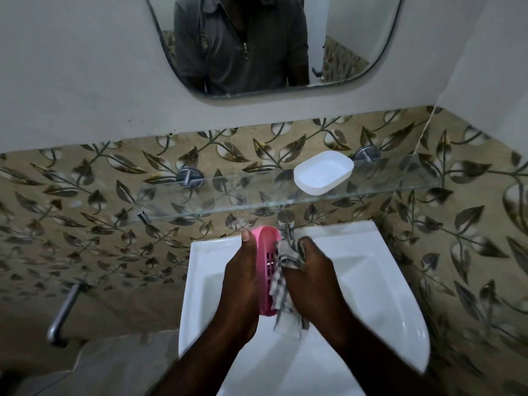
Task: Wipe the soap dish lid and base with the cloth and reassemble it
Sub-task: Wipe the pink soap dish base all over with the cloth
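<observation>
— So, can you read any writing from where you stand?
— Only a small emblem (203, 39) on my shirt (263, 52) in the mirror (357, 30), and it is too small to make out.
— Where is the soap dish?
— In two parts. The pink slotted part (267, 261) stands on edge over the sink (200, 281), just in front of the tap (286, 224), between my two hands. The white part (324, 172) lies well apart from them, on the glass shelf (400, 187) above.
— And your hands?
— My left hand (243, 278) grips the pink part from its outer side, thumb up at its far end. My right hand (313, 270) is closed round the bunched checked cloth (281, 281) and presses it against the slotted face; a loose tail of cloth hangs below. Both forearms reach forward over the sink, wrists close together.
</observation>
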{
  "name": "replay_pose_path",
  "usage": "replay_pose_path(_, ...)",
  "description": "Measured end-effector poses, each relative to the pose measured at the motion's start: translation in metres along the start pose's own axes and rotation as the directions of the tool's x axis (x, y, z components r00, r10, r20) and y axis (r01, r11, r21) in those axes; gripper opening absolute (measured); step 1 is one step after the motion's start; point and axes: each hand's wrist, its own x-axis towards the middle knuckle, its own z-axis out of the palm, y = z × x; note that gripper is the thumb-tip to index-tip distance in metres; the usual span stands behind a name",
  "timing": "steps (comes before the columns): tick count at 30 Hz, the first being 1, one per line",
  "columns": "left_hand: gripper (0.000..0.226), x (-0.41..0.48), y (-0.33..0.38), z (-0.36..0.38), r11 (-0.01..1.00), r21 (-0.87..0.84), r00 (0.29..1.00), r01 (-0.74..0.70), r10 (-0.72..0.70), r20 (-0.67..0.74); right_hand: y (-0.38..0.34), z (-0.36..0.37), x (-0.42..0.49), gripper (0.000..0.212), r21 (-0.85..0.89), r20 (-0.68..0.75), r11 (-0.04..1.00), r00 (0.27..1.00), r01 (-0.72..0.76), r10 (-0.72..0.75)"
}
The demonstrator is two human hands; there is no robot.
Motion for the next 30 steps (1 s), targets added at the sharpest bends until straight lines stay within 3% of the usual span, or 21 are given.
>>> replay_pose_path(2,0.061,0.001,-0.001,0.003,1.0,-0.003,0.999,0.028,-0.028,0.016,-0.009,-0.006,0.011,0.012,0.034,-0.051,0.999,0.999,0.002,-0.001)
replay_pose_path(5,0.061,0.003,0.003,0.006,1.0,-0.009,0.998,0.024,-0.024,0.053,-0.023,-0.01,0.008,0.006,-0.047,-0.025,0.983,0.983,0.179,-0.18)
replay_pose_path(8,0.057,0.007,0.005,0.005,0.998,-0.042,0.999,0.037,-0.036,0.025,-0.034,-0.01,-0.002,0.038,-0.104,0.092,0.915,0.92,0.39,-0.382)
replay_pose_path(10,0.061,0.008,0.008,0.006,0.999,-0.05,1.0,0.02,-0.02,-0.001,-0.032,-0.013,0.008,0.042,-0.138,0.088,0.904,0.914,0.405,-0.396)
replay_pose_path(14,0.065,0.006,0.01,0.008,0.998,-0.006,0.997,-0.069,0.069,-0.023,-0.019,-0.015,0.023,0.014,-0.145,-0.01,0.962,0.972,0.232,-0.236)
replay_pose_path(18,0.063,0.0,-0.001,0.013,0.981,0.116,0.982,-0.156,0.166,-0.088,-0.004,-0.009,0.005,0.015,-0.123,-0.03,0.988,0.994,0.098,-0.102)
replay_pose_path(23,0.051,0.001,-0.001,0.016,0.964,0.153,0.958,-0.217,0.24,-0.156,0.009,-0.001,-0.025,0.017,0.041,0.146,0.992,0.983,-0.118,0.111)
replay_pose_path(25,0.043,0.003,0.003,0.018,0.958,0.168,0.953,-0.233,0.26,-0.157,0.003,-0.004,-0.031,0.026,0.23,0.249,0.934,0.944,-0.273,0.215)
replay_pose_path(27,0.047,0.005,0.003,0.017,0.969,0.155,0.963,-0.192,0.216,-0.159,-0.006,-0.011,-0.031,0.022,0.419,0.363,0.812,0.895,-0.406,0.26)
replay_pose_path(30,0.08,0.005,0.001,0.014,0.999,-0.003,0.987,-0.033,0.032,-0.156,-0.019,-0.024,-0.025,0.013,0.559,0.428,0.724,0.889,-0.403,0.163)
